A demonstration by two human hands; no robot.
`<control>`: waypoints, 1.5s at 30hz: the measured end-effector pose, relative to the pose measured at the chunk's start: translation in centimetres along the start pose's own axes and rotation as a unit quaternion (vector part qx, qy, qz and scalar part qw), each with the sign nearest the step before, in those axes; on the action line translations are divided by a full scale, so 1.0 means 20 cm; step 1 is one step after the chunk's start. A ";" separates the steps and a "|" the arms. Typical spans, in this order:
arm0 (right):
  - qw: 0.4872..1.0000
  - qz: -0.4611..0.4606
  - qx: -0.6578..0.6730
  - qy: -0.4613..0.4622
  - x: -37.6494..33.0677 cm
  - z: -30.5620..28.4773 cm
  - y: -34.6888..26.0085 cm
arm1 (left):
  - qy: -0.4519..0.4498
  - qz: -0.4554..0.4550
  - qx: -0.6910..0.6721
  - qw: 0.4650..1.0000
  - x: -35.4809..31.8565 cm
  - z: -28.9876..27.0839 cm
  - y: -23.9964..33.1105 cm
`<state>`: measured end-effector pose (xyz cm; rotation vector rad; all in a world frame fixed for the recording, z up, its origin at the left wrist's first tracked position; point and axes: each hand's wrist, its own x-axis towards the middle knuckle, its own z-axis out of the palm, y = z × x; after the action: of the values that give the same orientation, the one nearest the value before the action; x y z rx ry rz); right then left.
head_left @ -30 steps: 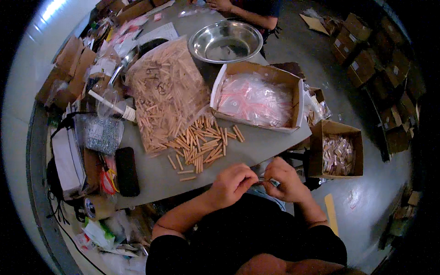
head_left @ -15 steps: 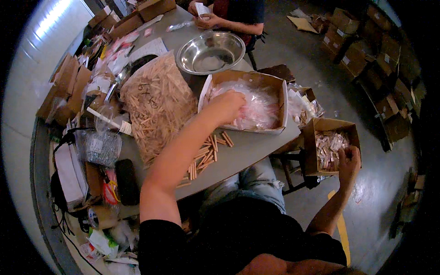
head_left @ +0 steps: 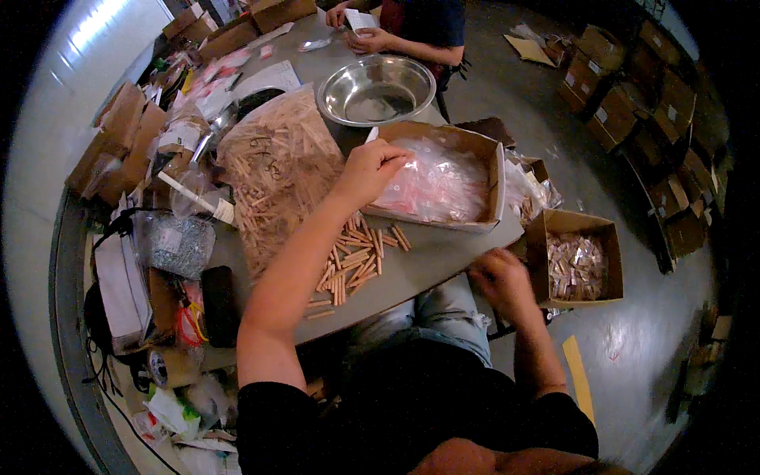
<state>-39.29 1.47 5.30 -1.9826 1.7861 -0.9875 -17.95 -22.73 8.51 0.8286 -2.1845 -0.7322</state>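
A black top point(head_left: 416, 396) with short, wide sleeves point(head_left: 269, 408), then faded blue jeans point(head_left: 445, 313) — pale and frayed at one patch — are worn; forearms point(head_left: 305, 261) are bare, as are the left hand point(head_left: 372, 174) and right hand point(head_left: 505, 283).

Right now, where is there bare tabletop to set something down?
The main bare patch of table lies between the loose wooden sticks, the box of clear bags and its front edge, left of the right hand. The left side is crowded: big bag of sticks, black case, cardboard boxes.

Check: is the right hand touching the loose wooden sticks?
Apart: the head view shows bare tabletop between the right hand and the loose wooden sticks.
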 end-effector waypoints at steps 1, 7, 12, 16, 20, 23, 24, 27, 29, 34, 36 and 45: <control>0.999 -0.018 0.018 -0.035 0.04 0.06 -0.05 | 0.011 -0.017 -0.044 0.999 -0.02 -0.01 -0.01; 0.990 -0.123 -0.066 0.021 0.26 0.43 -0.17 | 0.039 -0.126 -0.057 0.990 -0.22 -0.17 0.22; 0.985 -0.064 -0.160 0.019 0.28 0.48 -0.19 | 0.074 -0.200 -0.237 0.948 -0.49 -0.26 0.23; 0.984 -0.015 -0.178 0.005 0.20 0.38 -0.17 | 0.094 -0.228 -0.300 0.921 -0.77 -0.28 0.28; 0.976 -0.186 -0.083 -0.078 0.16 0.33 -0.19 | 0.037 -0.220 -0.396 0.891 -1.08 -0.24 0.27; 0.964 -0.230 -0.028 -0.132 0.16 0.40 -0.27 | -0.017 -0.186 -0.481 0.856 -1.22 -0.16 0.29; 0.964 -0.228 -0.017 -0.139 0.18 0.42 -0.32 | -0.032 -0.173 -0.512 0.841 -1.25 -0.13 0.30; 0.971 -0.179 0.025 -0.153 0.22 0.50 -0.39 | -0.126 -0.346 -0.560 0.742 -1.32 -0.04 0.34; 0.972 -0.172 0.034 -0.155 0.24 0.52 -0.41 | -0.178 -0.346 -0.548 0.740 -1.35 0.03 0.33; 0.969 -0.177 0.043 -0.164 0.25 0.50 -0.41 | -0.248 -0.349 -0.452 0.783 -1.38 0.20 0.28; 0.971 -0.180 0.027 -0.158 0.24 0.50 -0.41 | -0.249 -0.360 -0.435 0.787 -1.39 0.26 0.25; 0.960 -0.217 -0.008 -0.175 0.28 0.46 -0.44 | -0.131 -0.340 -0.545 0.755 -1.39 0.39 0.25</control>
<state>-26.67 -4.23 5.74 -2.4365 1.2040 -0.6700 -9.67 2.61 -3.74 0.8388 -1.1501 -2.2808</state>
